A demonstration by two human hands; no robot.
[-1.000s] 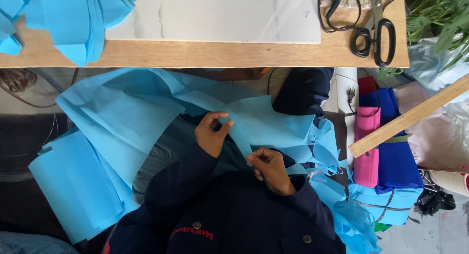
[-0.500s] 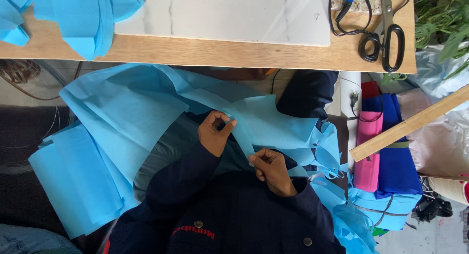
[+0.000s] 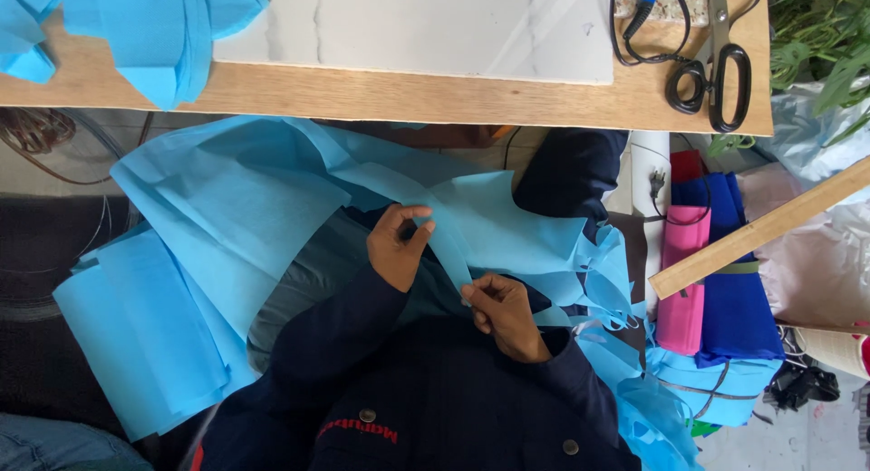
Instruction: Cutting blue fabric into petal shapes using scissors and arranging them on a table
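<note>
fabric: blue sheet [image 3: 236, 208] draped over lap, centre frame, a strip pulled taut between both hands.
left hand [image 3: 397, 246]: pinching strip's upper end.
right hand [image 3: 503, 312]: fingers clamped on lower end.
scissors [image 3: 711, 63]: parked upper right on table [image 3: 408, 95], within reach.

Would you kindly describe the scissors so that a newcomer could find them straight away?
Look along the wooden table to its right end, beside the white marble-patterned slab. There lie the scissors, next to a coiled black cable. Their metal blades and big black loop handles set them apart.
</note>
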